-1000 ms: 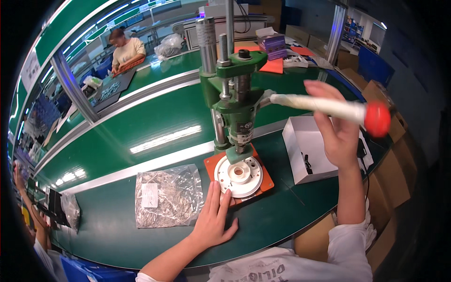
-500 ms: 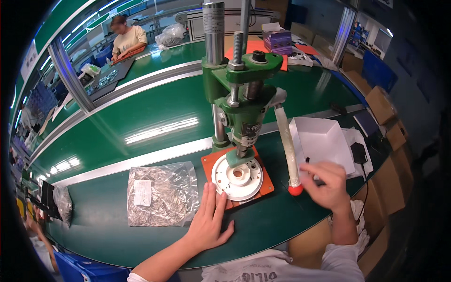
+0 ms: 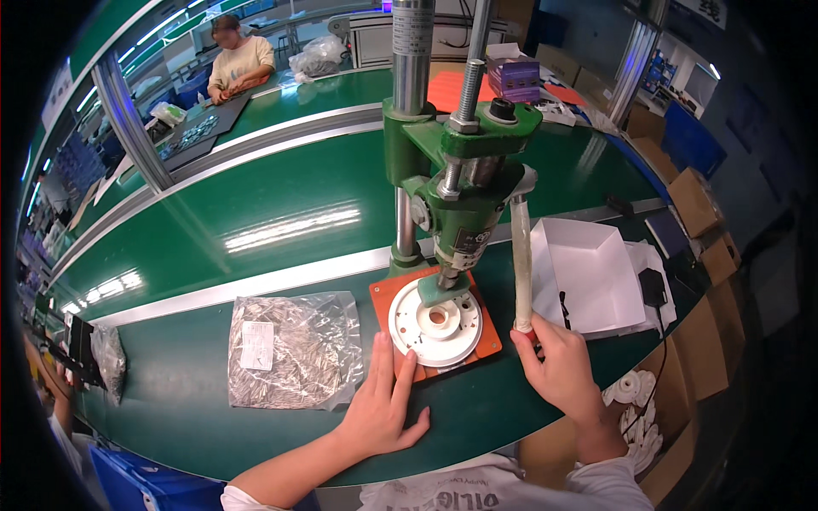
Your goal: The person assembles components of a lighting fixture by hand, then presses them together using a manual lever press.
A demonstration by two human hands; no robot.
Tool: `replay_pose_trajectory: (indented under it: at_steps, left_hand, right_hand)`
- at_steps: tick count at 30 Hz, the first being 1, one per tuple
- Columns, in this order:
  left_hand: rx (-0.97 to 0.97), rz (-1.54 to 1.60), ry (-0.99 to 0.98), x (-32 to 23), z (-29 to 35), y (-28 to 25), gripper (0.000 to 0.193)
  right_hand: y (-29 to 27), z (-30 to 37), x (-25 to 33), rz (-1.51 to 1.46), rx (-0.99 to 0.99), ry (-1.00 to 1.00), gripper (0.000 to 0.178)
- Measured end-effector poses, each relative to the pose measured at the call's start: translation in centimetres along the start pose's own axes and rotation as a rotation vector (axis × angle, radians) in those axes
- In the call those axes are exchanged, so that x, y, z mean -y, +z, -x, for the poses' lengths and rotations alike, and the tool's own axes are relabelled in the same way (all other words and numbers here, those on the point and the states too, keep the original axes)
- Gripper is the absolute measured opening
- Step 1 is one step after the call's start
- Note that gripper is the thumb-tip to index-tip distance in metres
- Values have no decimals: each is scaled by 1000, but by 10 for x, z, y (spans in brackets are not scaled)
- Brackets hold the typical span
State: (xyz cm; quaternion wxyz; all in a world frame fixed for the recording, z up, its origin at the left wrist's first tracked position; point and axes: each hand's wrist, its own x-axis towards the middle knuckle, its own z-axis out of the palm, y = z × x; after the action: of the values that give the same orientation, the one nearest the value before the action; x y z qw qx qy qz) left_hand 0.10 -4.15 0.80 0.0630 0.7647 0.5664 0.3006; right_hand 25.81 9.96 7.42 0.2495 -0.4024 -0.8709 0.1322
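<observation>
The disc [image 3: 411,330] lies on the orange plate [image 3: 487,344] under the green press [image 3: 467,230]. The left hand [image 3: 379,409] is at the disc's near left side, fingers stretched out and thumb spread, one fingertip at the disc's rim and another at the plate's left edge; how firmly they press, I cannot tell. Right of the disc and apart from it, the right hand [image 3: 560,368] is closed around the red knob [image 3: 530,335] at the lower end of the lever [image 3: 521,264].
</observation>
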Motion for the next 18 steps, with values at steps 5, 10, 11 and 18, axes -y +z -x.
replay_pose_trajectory:
  at_steps: [5,10,11,18]
  left_hand:
    - [-29,-1,3,4,4,1,98]
    - [18,38,15,2,6,2,102]
    - [14,18,-7,5,9,3,103]
    - [39,-21,29,-2,1,2,104]
  right_hand:
    - [-32,38,4,-348,-348,131,84]
    - [-95,-19,44,-737,-889,-174,98]
    - [-104,-55,55,-684,-862,-281,71]
    - [-112,-243,54,-498,-193,-50,63]
